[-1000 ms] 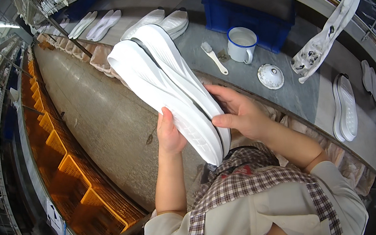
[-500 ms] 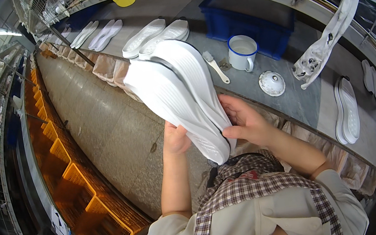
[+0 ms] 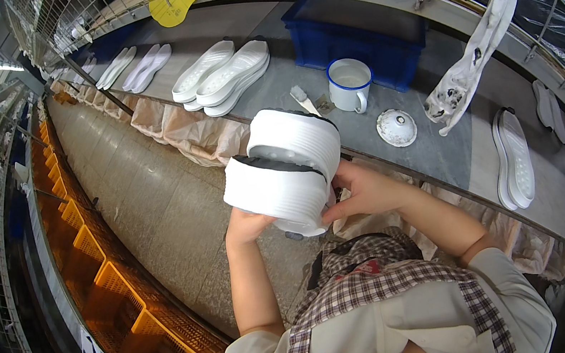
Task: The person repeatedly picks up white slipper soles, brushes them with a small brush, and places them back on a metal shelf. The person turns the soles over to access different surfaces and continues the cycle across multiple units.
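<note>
A pair of thick white shoe soles (image 3: 276, 190) is held up in front of me, their ribbed sides and dark-edged ends facing me. My left hand (image 3: 249, 224) is closed on the left sole from below, its fingertips hidden behind it. On the other side, my right hand (image 3: 359, 191) grips the right sole, with the thumb along its lower edge. Beyond the soles, on the grey bench (image 3: 431, 155), are a white brush (image 3: 303, 99) partly hidden by them, a white blue-rimmed enamel mug (image 3: 349, 85) and a small white lid (image 3: 397, 128).
More white soles (image 3: 234, 78) stand along the bench to the left, others (image 3: 513, 158) to the right. A blue crate (image 3: 358, 46) sits behind the mug. A stained white cloth (image 3: 479, 58) hangs from the rack. Orange baskets (image 3: 121, 286) line the aisle's left side.
Both hands have tipped the soles from lengthwise to nearly end-on, lowering their far ends toward me. The view has shifted slightly, and the soles behind now show fully.
</note>
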Motion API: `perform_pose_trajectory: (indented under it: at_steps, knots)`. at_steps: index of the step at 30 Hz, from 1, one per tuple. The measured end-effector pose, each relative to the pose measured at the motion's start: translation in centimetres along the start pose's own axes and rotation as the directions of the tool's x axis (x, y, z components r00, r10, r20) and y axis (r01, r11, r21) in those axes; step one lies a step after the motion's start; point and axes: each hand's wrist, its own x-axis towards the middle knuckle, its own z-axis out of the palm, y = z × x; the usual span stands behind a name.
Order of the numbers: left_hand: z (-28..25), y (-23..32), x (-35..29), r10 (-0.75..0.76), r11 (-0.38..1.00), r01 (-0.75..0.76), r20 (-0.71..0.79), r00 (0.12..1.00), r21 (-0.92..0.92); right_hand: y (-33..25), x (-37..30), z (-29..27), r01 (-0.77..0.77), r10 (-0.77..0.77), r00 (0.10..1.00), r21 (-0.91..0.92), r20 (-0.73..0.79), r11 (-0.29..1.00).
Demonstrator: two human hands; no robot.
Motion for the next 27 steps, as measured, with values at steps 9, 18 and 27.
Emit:
perform_pose_trajectory:
  at_steps: [9, 18, 27]
  knots:
    - [-0.7, 0.3, -1.4, -0.042, 0.998, 0.040, 0.038, 0.998, 0.053, 0.9, 0.1, 0.2, 0.021, -0.023, 0.998, 0.055, 0.053, 0.998]
    - [6.0, 0.8, 1.2, -0.300, 0.853, 0.085, -0.351, 0.887, -0.514, 2.2, 3.6, -0.6, -0.039, 0.056, 0.998, 0.372, -0.035, 0.928]
    - [8.5, 1.8, 0.6, -0.380, 0.676, 0.087, -0.245, 0.892, -0.732, 0.4, 2.6, -1.7, 0.068, -0.067, 0.997, 0.036, -0.034, 0.997]
